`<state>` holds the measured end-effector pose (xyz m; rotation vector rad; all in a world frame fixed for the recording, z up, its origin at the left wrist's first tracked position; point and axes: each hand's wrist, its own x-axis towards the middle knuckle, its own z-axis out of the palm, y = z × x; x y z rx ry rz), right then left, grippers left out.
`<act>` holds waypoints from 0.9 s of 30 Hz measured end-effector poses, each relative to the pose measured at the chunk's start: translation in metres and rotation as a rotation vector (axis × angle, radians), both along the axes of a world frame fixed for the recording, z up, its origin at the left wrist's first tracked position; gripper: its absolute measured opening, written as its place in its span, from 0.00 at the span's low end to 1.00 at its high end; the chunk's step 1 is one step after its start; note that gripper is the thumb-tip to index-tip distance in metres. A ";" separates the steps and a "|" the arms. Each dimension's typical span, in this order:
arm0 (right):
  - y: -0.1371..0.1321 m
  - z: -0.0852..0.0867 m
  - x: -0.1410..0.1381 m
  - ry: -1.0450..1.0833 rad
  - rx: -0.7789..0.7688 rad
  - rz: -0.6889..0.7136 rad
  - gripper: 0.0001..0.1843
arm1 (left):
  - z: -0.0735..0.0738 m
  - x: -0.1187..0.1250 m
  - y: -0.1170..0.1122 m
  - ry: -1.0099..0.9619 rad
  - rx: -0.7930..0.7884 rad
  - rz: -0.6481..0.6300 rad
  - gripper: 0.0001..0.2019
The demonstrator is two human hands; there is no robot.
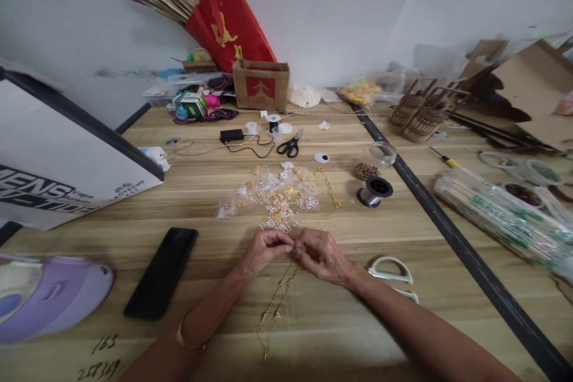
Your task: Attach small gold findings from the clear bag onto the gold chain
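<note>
My left hand point(267, 248) and my right hand point(323, 255) meet at the table's middle, with the fingertips of both pinched close together. From between them a thin gold chain necklace point(264, 316) trails toward me over the wood, with small charms along it. Its upper end disappears at my right fingertips. Whatever sits in the left pinch is too small to make out. Just beyond my hands lies a pile of gold and silver beads point(277, 212), partly on clear plastic bags point(268, 182). A short gold chain point(330, 188) rests to the right of the pile.
A black phone point(161, 273) and a purple visor point(67, 292) lie at left. White-handled pliers point(391, 267), partly under my right forearm, and a wire spool point(374, 192) are at right. Scissors point(290, 144) lie behind the beads. A large white box point(71, 161) stands at far left.
</note>
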<state>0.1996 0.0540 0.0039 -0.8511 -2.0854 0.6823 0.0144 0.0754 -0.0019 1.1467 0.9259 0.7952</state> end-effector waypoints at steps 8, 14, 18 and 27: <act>0.001 -0.002 0.000 -0.019 0.008 -0.014 0.06 | 0.002 0.001 0.001 -0.010 -0.015 -0.008 0.07; 0.001 -0.002 0.001 -0.025 0.011 -0.014 0.04 | 0.004 0.001 0.002 -0.009 -0.017 -0.007 0.08; 0.001 -0.001 0.001 -0.024 0.015 -0.015 0.05 | 0.002 0.001 0.002 0.005 -0.015 -0.015 0.08; 0.002 -0.002 0.000 -0.036 0.017 -0.021 0.06 | 0.000 0.001 0.002 0.013 -0.010 0.001 0.09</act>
